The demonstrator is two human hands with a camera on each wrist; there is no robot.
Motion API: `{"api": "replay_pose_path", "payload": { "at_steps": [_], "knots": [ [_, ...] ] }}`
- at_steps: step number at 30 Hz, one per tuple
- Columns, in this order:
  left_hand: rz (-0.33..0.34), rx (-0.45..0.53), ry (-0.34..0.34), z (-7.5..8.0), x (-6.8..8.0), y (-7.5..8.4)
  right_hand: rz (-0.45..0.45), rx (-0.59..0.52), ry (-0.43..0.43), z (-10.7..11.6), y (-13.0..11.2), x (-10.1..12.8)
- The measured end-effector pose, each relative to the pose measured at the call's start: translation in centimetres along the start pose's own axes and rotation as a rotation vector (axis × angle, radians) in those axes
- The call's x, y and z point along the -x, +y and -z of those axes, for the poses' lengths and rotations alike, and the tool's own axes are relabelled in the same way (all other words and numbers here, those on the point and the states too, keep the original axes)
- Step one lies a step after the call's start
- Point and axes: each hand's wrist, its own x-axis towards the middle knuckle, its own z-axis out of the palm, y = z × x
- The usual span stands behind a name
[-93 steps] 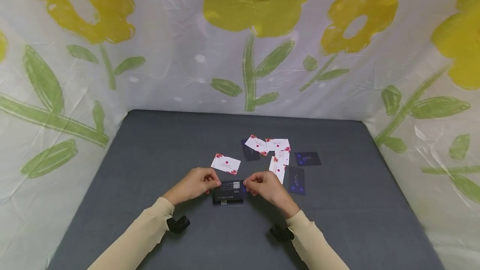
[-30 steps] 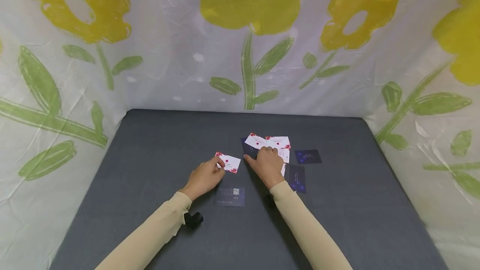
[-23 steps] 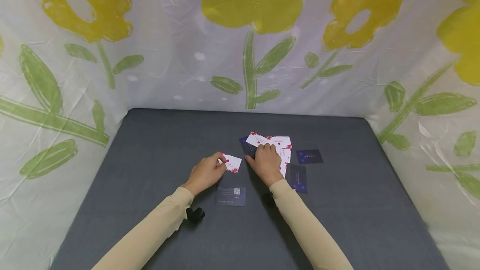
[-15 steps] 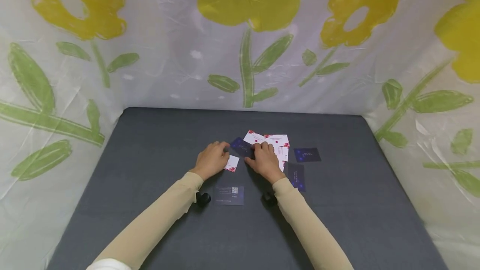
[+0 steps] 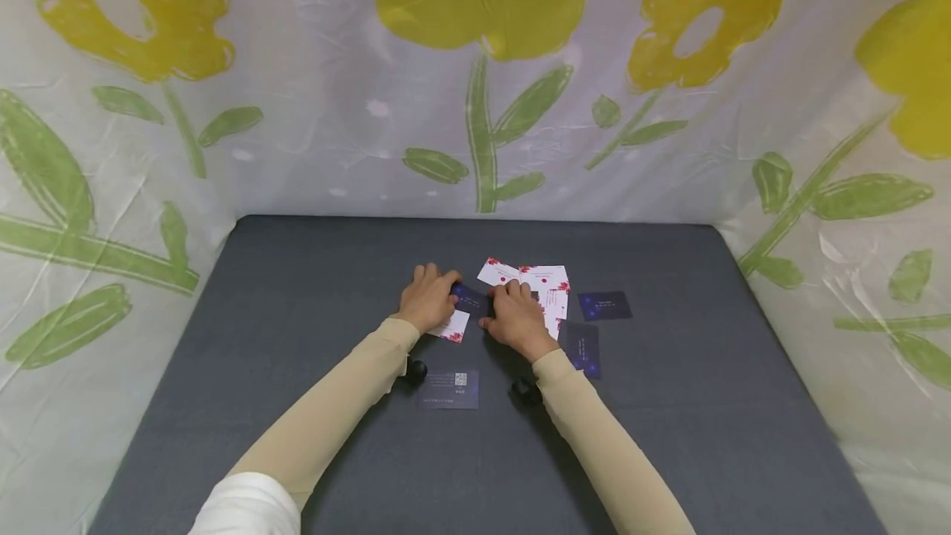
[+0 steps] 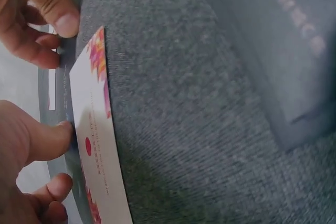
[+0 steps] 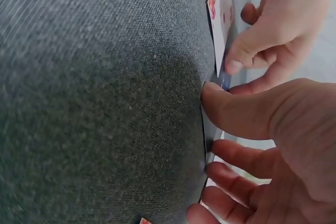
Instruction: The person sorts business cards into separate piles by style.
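Note:
A dark blue card (image 5: pixel 470 299) sits between my two hands at mid-table. My left hand (image 5: pixel 444 291) pinches its left end and my right hand (image 5: pixel 499 300) pinches its right end. In the left wrist view my left thumb (image 6: pixel 39 139) presses the card's thin edge (image 6: pixel 64 109), just above a white card with red flowers (image 6: pixel 95 145). That white card (image 5: pixel 452 327) lies under my left hand. In the right wrist view my right thumb (image 7: pixel 239 113) meets the dark card's edge (image 7: pixel 226 80), with the left hand's fingers (image 7: pixel 247 51) opposite.
A small stack of dark cards (image 5: pixel 449 389) lies near me between my forearms. Overlapping white flowered cards (image 5: pixel 546 282) lie right of my hands, with two more dark cards (image 5: pixel 604 305) (image 5: pixel 583 347) beyond. The grey table (image 5: pixel 297 287) is walled by flower-print plastic sheeting (image 5: pixel 475 106).
Both hands left the near dark stack and moved away from me. The right hand drew a dark card out from by the white pile; the left hand left the white card and took its other end.

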Motion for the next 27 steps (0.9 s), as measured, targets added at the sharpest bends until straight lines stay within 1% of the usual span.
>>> {"api": "replay_pose_path", "payload": {
  "at_steps": [2,4,9,13,16,18,21,23,24,26,27],
  "knots": [
    [-0.005,-0.006,0.016,0.0,0.1,0.0,-0.001,0.014,0.004,0.0,-0.2,0.0],
    [-0.010,-0.007,0.027,0.1,0.2,0.1,-0.002,-0.011,0.010,-0.1,-0.3,-0.1],
    [-0.022,0.025,0.064,0.4,0.6,0.0,0.020,-0.171,0.054,-0.9,0.0,-0.1],
    [-0.032,0.043,0.129,1.0,1.2,-0.3,0.066,-0.313,0.144,-1.9,0.5,0.1],
    [-0.040,0.065,0.151,1.9,1.8,-0.6,0.094,-0.400,0.220,-1.9,0.8,0.4],
    [-0.036,0.112,0.127,2.9,2.3,-0.6,0.100,-0.442,0.256,-1.5,0.7,0.8],
    [-0.028,0.220,0.059,5.0,3.5,-0.5,0.114,-0.481,0.285,-0.2,0.3,1.5],
    [-0.026,0.282,0.021,6.5,4.5,-0.4,0.132,-0.498,0.285,0.9,0.0,2.2],
    [-0.034,0.299,0.013,7.1,5.0,-0.4,0.141,-0.508,0.282,1.4,-0.2,2.5],
    [-0.055,0.323,-0.007,7.8,6.2,-0.4,0.151,-0.528,0.263,2.2,-0.6,3.3],
    [-0.064,0.329,-0.013,8.0,6.7,-0.4,0.152,-0.536,0.248,2.5,-0.7,3.8]
  ]
}}
